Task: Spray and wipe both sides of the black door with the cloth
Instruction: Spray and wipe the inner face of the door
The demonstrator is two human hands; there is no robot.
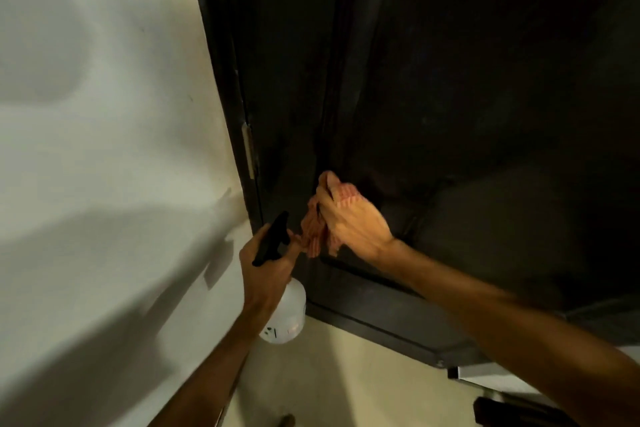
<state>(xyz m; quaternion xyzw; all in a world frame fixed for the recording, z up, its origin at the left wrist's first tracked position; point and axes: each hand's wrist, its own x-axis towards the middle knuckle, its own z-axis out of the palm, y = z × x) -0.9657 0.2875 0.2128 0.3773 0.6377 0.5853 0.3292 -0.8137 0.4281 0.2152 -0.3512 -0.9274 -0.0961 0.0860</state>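
Right hand [356,222] bunches the cloth [317,232] against the low door [450,97] by the hinge [248,149]; left fingers [277,267] curl round the sprayer [284,308]; cloth tail may snag its nozzle; the lower rail could go unwiped.

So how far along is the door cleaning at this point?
Wiping is under way: the right hand presses the striped cloth low on the black door, near the hinge. The left hand holds the spray bottle ready. Nothing shows which areas are finished, and the other side is out of view.
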